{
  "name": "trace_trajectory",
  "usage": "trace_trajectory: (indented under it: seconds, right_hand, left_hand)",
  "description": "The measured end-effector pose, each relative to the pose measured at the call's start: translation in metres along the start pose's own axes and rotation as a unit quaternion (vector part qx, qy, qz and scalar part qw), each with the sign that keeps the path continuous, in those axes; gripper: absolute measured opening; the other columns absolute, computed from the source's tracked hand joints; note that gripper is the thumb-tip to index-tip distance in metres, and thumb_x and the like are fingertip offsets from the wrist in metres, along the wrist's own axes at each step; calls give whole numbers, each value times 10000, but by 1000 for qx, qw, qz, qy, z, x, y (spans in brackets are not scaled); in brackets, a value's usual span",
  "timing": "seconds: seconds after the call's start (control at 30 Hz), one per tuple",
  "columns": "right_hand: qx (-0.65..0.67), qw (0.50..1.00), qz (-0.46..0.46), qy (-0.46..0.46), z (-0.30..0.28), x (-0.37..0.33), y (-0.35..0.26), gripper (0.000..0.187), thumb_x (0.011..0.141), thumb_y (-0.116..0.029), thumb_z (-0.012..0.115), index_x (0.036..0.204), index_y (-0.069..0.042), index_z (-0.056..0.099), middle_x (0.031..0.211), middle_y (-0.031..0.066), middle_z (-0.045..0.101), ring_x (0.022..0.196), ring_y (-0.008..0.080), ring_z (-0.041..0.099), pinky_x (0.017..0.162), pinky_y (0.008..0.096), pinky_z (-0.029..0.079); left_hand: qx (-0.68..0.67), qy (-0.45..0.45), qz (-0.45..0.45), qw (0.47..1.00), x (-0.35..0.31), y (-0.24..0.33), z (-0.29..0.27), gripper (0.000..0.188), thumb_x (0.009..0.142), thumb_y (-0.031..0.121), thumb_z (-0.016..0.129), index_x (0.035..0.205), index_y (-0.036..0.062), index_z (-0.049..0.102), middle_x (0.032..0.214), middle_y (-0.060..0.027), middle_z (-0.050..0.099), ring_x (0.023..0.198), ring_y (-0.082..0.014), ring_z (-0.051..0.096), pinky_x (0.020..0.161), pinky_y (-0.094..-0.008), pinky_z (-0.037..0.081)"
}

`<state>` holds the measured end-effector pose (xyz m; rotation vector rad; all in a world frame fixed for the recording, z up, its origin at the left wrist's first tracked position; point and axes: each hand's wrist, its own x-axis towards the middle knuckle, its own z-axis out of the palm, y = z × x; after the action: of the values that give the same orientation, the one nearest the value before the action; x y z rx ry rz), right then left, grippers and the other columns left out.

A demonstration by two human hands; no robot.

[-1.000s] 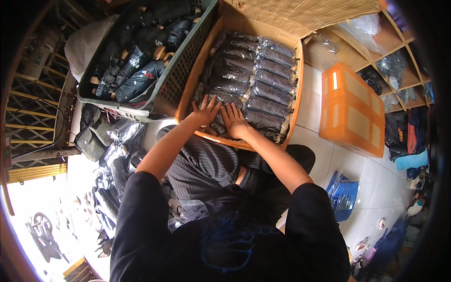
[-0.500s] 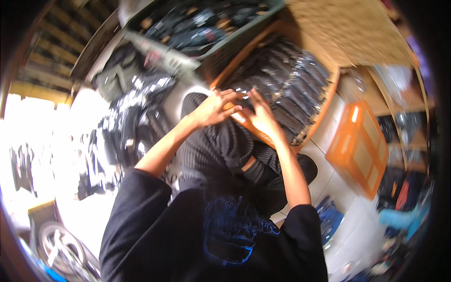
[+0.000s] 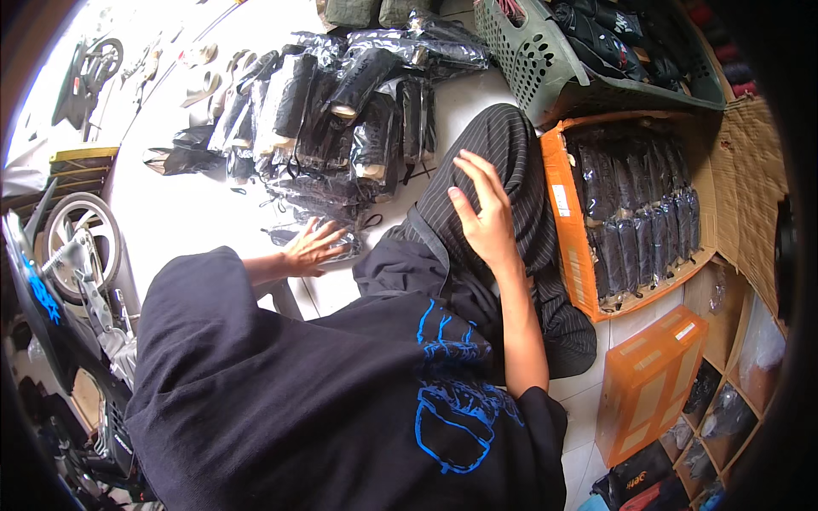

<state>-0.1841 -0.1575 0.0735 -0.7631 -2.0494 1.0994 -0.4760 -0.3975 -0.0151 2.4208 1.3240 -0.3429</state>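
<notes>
My left hand point(image 3: 313, 249) rests with fingers spread over a black package in clear plastic point(image 3: 342, 242), at the near edge of a pile on the white floor. That pile holds several black, tube-shaped bundles in clear plastic point(image 3: 373, 140), some with thin cord loops and pale ends. Above my bent knee in striped trousers point(image 3: 503, 136), my right hand point(image 3: 487, 213) is raised, fingers stretched, with nothing in it. To its right stands an open cardboard box point(image 3: 562, 217) with similar black bundles packed in two rows.
A grey-green perforated plastic crate point(image 3: 532, 64) with black packages stands beyond the open box. Nearer on the right is a closed box wrapped in orange-brown tape point(image 3: 652, 375), beside wooden compartment shelves point(image 3: 734, 375). A motorbike point(image 3: 81, 255) stands at the left.
My view has swung left. My hands, formerly together at the open box's edge, are now apart: the left reaches to the floor pile, the right hangs over my leg.
</notes>
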Motion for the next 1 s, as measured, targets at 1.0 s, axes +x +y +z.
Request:
trace_trajectory:
  seconds: [1.0]
  right_hand:
    - [185, 961, 144, -143, 101, -14, 36, 754, 619, -23, 828, 1281, -91, 475, 1170, 180, 611, 1125, 348, 595, 951, 375, 480]
  left_hand:
    - [-296, 293, -224, 881, 102, 23, -39, 855, 592, 172, 783, 1321, -17, 377, 1178, -178, 494, 1060, -370, 461, 898, -457, 394]
